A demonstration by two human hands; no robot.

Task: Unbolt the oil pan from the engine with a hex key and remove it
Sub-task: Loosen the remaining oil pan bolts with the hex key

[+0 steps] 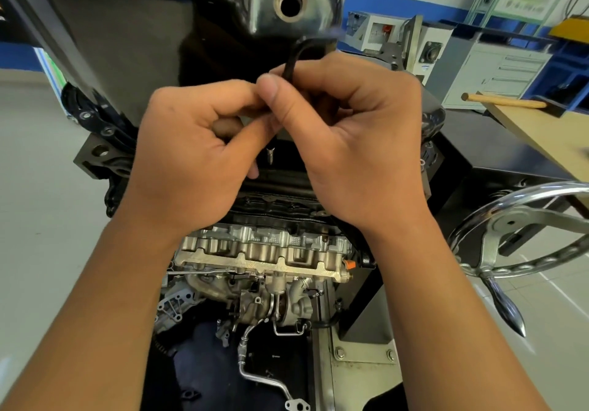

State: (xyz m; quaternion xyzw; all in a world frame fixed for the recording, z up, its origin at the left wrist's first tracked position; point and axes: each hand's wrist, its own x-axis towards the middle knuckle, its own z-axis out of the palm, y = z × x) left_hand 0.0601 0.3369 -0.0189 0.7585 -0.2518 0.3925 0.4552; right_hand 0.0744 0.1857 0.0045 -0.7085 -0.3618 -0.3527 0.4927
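While my left hand [197, 143] pinches the hex key [294, 60] low down | key upright before the oil pan [143, 44], under its drain hole [290, 2]; pan seated on engine [261, 251] | right hand [357, 143] pinches it too | risk: 2 fingertip pinches slip, bolt socket rounds

Your left hand [194, 143] and right hand [347, 136] both pinch the black hex key [291, 61] against the glossy black oil pan [134, 28], above the engine [261, 257].
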